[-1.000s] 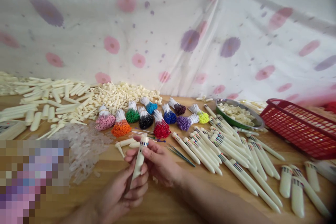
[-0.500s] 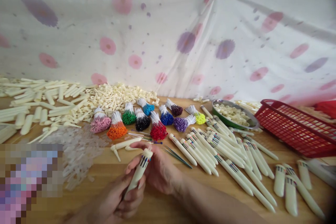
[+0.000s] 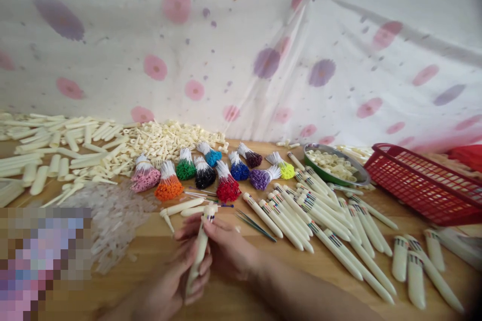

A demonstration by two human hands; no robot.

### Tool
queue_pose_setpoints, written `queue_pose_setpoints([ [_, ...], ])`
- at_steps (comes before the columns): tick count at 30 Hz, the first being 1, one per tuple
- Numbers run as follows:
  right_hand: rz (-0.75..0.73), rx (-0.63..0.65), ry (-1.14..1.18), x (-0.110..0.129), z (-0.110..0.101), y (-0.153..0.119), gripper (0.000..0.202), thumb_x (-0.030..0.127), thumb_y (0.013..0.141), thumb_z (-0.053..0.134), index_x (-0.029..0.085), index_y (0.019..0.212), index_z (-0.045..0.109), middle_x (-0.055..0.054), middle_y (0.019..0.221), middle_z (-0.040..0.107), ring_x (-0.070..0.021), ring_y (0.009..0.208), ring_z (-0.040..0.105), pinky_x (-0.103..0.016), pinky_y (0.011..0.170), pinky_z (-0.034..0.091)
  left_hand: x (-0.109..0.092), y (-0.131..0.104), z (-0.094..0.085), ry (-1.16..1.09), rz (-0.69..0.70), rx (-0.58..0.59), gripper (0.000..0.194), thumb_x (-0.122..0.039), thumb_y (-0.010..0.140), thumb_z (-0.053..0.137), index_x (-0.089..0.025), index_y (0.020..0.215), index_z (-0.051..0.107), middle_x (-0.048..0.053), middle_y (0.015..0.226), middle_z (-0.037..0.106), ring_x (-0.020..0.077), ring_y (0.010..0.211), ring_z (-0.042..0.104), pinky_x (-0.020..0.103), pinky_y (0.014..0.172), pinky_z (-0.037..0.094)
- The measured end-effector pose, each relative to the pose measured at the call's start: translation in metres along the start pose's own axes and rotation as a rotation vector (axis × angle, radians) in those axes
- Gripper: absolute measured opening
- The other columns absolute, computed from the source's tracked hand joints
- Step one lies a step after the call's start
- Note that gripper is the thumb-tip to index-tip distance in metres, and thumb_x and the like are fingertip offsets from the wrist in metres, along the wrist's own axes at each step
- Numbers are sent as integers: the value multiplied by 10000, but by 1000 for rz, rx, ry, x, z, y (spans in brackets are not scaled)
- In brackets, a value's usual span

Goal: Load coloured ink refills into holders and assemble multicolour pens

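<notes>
A cream multicolour pen (image 3: 198,256) stands tilted between my two hands, its slotted top end with coloured sliders pointing up. My left hand (image 3: 176,271) is wrapped round the barrel. Against the slotted upper end, my right hand (image 3: 229,248) presses its thumb, with its fingers behind the pen. Just beyond my hands lie loose cream pen parts (image 3: 184,206) and a few thin refills (image 3: 201,194). To the right of my right hand rests a pair of tweezers (image 3: 256,225).
Bundles of coloured refills, such as a red bundle (image 3: 228,188), stand mid-table. Many assembled pens (image 3: 293,228) lie right, near a bowl of parts (image 3: 361,173) and a red basket (image 3: 425,185). Cream barrels (image 3: 75,155) and clear small pieces (image 3: 113,225) are piled left.
My right hand has closed in on the pen's top, its thumb now on the slotted end. The pen has turned more upright, and its sliders face another way.
</notes>
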State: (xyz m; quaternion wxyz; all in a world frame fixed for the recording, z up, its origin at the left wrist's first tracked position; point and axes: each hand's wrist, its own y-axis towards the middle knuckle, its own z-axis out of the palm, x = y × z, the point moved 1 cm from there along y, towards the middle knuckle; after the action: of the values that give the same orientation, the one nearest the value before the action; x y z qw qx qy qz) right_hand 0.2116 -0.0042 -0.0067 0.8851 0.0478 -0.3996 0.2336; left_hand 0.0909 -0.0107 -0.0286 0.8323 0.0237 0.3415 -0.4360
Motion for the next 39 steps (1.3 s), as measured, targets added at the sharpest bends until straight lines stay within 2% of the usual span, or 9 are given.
queue_pose_setpoints([
  [3,-36,-19,-19,6,4,-6,517,544,662,673,143,974,578,-80,846,658,-147,671,590,-264,645,427,2,-4,3,45,-67,83,288,-437,723,668,-173,776,566,-37,602,511,48,405,416,164,381,323],
  [9,-120,88,-81,26,15,-6,426,530,753,578,139,919,598,-98,890,658,-186,813,608,-336,761,435,-10,-21,6,-17,-214,133,323,-461,717,666,-155,805,610,-96,471,362,-5,335,153,120,327,138],
  [15,-192,-23,-248,18,11,1,405,541,785,524,148,808,618,-115,1052,613,-211,929,576,-344,787,441,-9,-16,-4,299,-49,-127,362,-528,682,657,-200,809,568,-80,524,443,14,362,209,132,354,145],
  [20,-287,-84,-358,13,12,4,370,489,866,440,165,844,619,-92,1052,615,-195,927,578,-345,817,434,-12,-11,-12,597,307,-271,234,-394,722,676,-184,733,573,-51,504,497,64,400,371,167,407,271],
  [28,-310,-260,-461,10,25,-5,436,510,763,587,220,1059,453,-25,848,629,-170,788,601,-311,722,465,0,-7,8,579,380,-271,184,-378,746,652,-208,728,585,-24,546,572,140,528,515,212,547,397],
  [31,-311,-424,-703,35,10,-20,393,524,810,498,217,1049,446,25,667,558,-139,578,556,-268,573,455,-1,-10,15,557,336,-268,213,-364,714,691,-220,852,616,4,756,646,175,753,579,249,768,429],
  [33,-406,-749,-1146,69,-11,-35,386,508,883,335,215,1109,448,30,628,514,-130,501,502,-254,508,422,-3,-12,16,554,334,-271,238,-367,701,702,-216,869,627,17,843,658,193,850,583,271,844,409],
  [35,-366,-1030,-1547,104,-38,-52,416,481,890,305,210,1171,448,-6,673,551,-169,580,540,-296,579,433,-5,-13,16,564,352,-299,240,-383,689,708,-208,836,632,17,820,658,191,822,586,268,817,417],
  [39,-310,-1172,-1773,139,-99,-72,440,345,805,454,139,1192,483,-157,1009,587,-307,966,532,-451,837,361,-7,-11,14,557,407,-367,243,-404,691,698,-195,788,623,11,754,646,160,689,563,240,701,428],
])
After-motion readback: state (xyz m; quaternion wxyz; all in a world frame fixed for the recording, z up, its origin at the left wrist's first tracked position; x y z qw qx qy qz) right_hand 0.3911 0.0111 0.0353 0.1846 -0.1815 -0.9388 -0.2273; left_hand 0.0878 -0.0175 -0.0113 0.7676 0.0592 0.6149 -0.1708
